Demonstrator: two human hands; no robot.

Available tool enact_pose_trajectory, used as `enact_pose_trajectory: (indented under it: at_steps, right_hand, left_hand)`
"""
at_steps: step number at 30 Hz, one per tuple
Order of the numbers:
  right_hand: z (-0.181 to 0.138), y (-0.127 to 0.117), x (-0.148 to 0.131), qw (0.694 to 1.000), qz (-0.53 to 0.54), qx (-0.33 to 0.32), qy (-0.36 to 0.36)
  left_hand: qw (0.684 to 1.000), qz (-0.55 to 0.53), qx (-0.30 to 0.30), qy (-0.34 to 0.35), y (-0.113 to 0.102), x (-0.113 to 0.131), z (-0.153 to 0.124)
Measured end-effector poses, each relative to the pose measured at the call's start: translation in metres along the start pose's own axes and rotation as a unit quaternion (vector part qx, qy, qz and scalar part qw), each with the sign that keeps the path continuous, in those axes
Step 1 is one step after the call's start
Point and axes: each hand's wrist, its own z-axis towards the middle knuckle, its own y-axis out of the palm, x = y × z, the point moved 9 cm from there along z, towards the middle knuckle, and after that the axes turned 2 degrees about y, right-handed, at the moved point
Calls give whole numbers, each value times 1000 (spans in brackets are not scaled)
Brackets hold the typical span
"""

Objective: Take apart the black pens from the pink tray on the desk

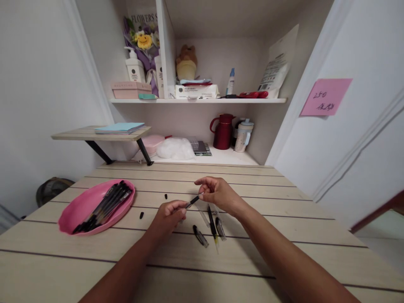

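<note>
A black, partly clear pen (193, 201) is held between my hands above the table. My left hand (170, 214) is closed around its lower end. The thumb and forefinger of my right hand (221, 194) pinch the upper end, near a silvery tip. On the table just below lie two pen caps (200, 236) with dark clips, one to the left and one to the right of a pen refill (212, 223) with black ink and a yellowish end. Clear tube-like parts lie partly hidden under my right hand. Two small black plugs (142, 215) rest left of my left hand.
A pink oval tray (67, 212) full of black pens (109, 204) stands at the left. Behind it is a small raised shelf (74, 134) bearing blue paper (120, 127). At the back, a red jug (222, 132) and a pale cup (243, 136) stand in the cabinet.
</note>
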Motion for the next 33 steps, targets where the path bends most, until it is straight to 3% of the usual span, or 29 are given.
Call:
enact_pose_trajectory:
  at_steps: [8,16,21,25,29,33]
  right_hand:
    - [0,-1,3,998,-59,10,-27]
    - [-4,-2,-7,1000,18,-2,-7]
    - [-3,5,-2,1000,2,-14,-22]
    - [-6,11,-10,990,-116,9,-83]
    - [-14,13,-26,949,-273,62,-144]
    - [-12,13,-22,949,-281,69,-121]
  left_hand:
    - [996,64,3,55,-2,14,-2]
    - [999,18,10,40,-4,10,-1]
    - [999,26,-4,33,-4,6,0]
    - [998,37,-1,48,-4,11,-1]
    - [993,77,21,87,-8,19,-3]
    - [980,128,19,152,-5,31,-6]
